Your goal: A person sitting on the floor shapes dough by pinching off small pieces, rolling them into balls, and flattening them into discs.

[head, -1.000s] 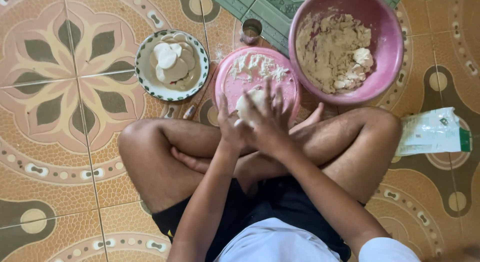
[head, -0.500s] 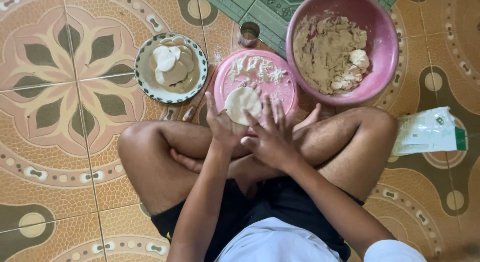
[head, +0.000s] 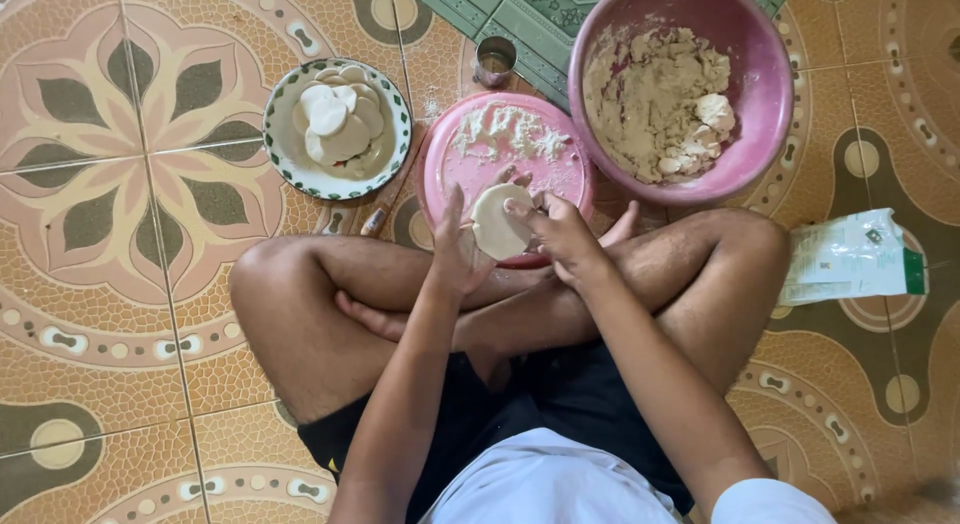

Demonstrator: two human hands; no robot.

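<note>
Head view: person cross-legged on tiled floor (head: 120, 314); left hand (head: 455, 254) and right hand (head: 560, 234) both grasp a flat dough disc (head: 497, 221) over the near rim of the pink plate (head: 450, 179); finished discs stacked on patterned plate (head: 385, 159) left of it; much mixture left in pink bowl (head: 750, 94) to its right.

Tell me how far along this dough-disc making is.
Done: several flat discs are stacked on the green-rimmed plate. In hand: the left hand and right hand hold one dough disc over the floured pink plate. Left: the pink bowl holds plenty of unshaped dough.
</note>
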